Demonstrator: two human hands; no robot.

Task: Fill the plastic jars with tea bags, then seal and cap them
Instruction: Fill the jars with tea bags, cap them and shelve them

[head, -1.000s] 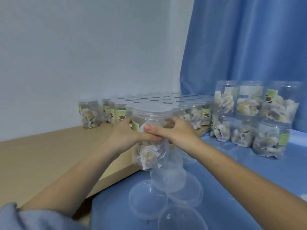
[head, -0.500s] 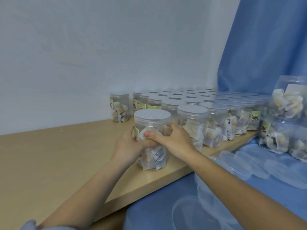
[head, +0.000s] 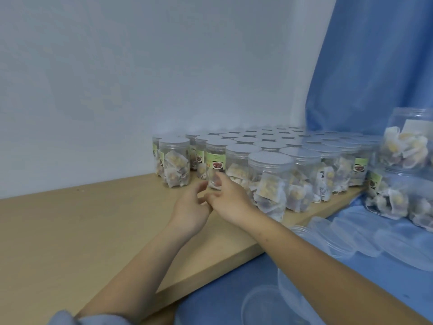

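- Front capped jar (head: 269, 181) stands upright on wooden worktop (head: 70, 231), long axis vertical, lid up, tea bags (head: 269, 195) packed inside; it fronts a block of capped jars (head: 281, 146) running back to the wall.
- Hard to make out: far rows of the block blur into lids only; labels unreadable. Stacked jars (head: 407, 165) right of the front jar are cut off by frame edge; top one tilted.
- Loose clear lids (head: 346, 233) lie on blue cloth (head: 234, 289) below & right of front jar, outlines faint; one at bottom edge partly cut off.
- Both forearms reach fwd from lower frame over the worktop, meeting just left of front jar.
- Left hand (head: 189, 207): fingers loosely curled, holding nothing, fingertips touching the right hand.
- Right hand (head: 228, 200): fingers relaxed, released, just beside front jar; contact w/ jar can't be told.
- Grey-blue sleeve (head: 70, 319) cut off at bottom left.
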